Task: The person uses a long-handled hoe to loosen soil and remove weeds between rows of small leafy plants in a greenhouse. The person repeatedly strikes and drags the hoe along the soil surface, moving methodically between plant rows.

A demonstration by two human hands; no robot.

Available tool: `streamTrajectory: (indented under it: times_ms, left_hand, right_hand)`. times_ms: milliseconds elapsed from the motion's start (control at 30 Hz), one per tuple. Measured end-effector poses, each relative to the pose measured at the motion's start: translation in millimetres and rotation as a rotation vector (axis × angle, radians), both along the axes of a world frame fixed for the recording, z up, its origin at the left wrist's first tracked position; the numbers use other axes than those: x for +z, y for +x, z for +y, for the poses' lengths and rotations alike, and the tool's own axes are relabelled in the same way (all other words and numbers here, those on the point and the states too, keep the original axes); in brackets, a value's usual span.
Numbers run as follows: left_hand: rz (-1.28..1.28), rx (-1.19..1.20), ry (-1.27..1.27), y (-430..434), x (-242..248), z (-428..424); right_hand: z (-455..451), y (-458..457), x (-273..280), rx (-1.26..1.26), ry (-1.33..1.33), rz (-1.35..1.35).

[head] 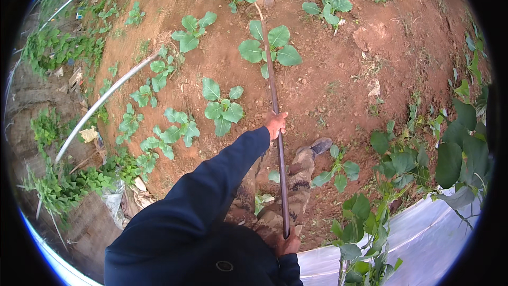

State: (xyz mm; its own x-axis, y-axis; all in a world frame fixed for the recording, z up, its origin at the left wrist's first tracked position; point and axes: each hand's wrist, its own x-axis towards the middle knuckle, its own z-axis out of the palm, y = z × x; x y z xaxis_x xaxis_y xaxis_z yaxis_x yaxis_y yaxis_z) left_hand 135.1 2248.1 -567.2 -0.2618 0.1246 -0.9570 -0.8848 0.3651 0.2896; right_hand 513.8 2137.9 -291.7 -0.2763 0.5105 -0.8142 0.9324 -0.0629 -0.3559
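A long-handled tool, probably a hoe, stretches away from me, with a dark wooden handle (272, 83) that bends and pales at its far end. There a soil-coloured head (265, 1) is hard to make out against the earth. My left hand (275, 124) grips the handle around its middle. Near my body, my right hand (289, 241) is closed around the butt end. The shaft passes over a broad-leaved seedling (288, 55), and another leafy seedling (223, 110) grows left of my left hand. Below the handle are my camouflage trousers (300, 190) and one shoe (320, 145).
Several young plants (189, 33) stand in the reddish soil (333, 75). A pale hoop pole (107, 95) arches at the left, near weeds and debris. To the right are climbing vines (448, 159) and plastic sheeting (420, 242). A stone (374, 87) lies on the soil.
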Motion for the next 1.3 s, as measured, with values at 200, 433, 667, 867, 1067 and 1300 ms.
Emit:
streamTrajectory:
  times_ms: [200,433,667,867,1067,1300]
  left_hand:
    - [0.055,-0.050,0.050,30.9,-13.2,54.4]
    - [0.002,-0.037,0.005,176.9,22.6,39.1]
    - [-0.087,-0.086,-0.017,310.4,75.1,-20.9]
    - [-0.333,0.102,0.091,278.3,51.9,-31.0]
    - [-0.286,0.053,0.036,218.1,8.7,-11.6]
    - [-0.160,0.102,0.160,130.4,-0.2,6.2]
  right_hand:
    - [54.3,31.7,-10.3,-0.021,0.053,-0.024]
    - [57.1,165.8,19.2,-0.051,-0.072,-0.234]
    - [-22.8,316.5,82.8,0.039,-0.029,-0.347]
    - [-58.0,291.9,117.1,0.059,0.085,-0.342]
    - [-37.9,216.2,59.4,-0.003,-0.008,-0.381]
    - [-9.3,151.2,40.8,-0.057,0.010,-0.251]
